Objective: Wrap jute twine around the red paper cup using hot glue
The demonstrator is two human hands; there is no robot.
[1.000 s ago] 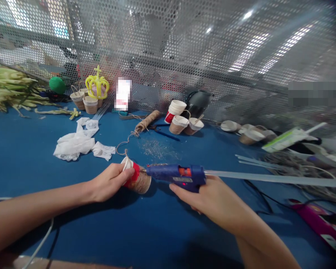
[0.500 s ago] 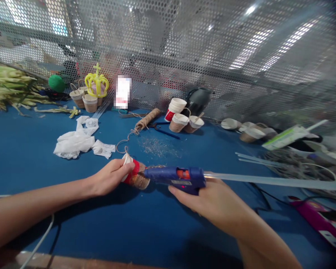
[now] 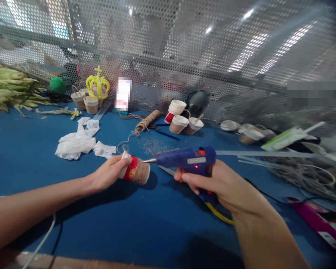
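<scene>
My left hand (image 3: pixel 109 173) is closed around the rim end of a red and white paper cup (image 3: pixel 134 169), which lies tilted on its side in the air. Brown twine is wound round the cup's base half, and a strand runs from it to a twine roll (image 3: pixel 148 121) farther back. In my right hand (image 3: pixel 210 179) is a blue hot glue gun (image 3: pixel 184 158) with a small red light lit. Its metal nozzle points left, at the twine-wrapped side of the cup; I cannot tell if they touch. A long clear glue stick (image 3: pixel 257 153) sticks out behind the gun.
Blue-handled pliers (image 3: pixel 166 133) and stacked paper cups (image 3: pixel 176 109) stand beyond. Crumpled white tissue (image 3: pixel 75 144) lies at left, near twine-covered cups (image 3: pixel 91 104) and a yellow crown (image 3: pixel 98 85). At right are a purple power strip (image 3: pixel 315 220) and tangled cord (image 3: pixel 302 175). A perforated metal screen (image 3: pixel 156 48) backs the table.
The glue gun has tipped and shifted up and right, so its nozzle and handle now show. The cup has turned slightly in my left hand, which stays in nearly the same place.
</scene>
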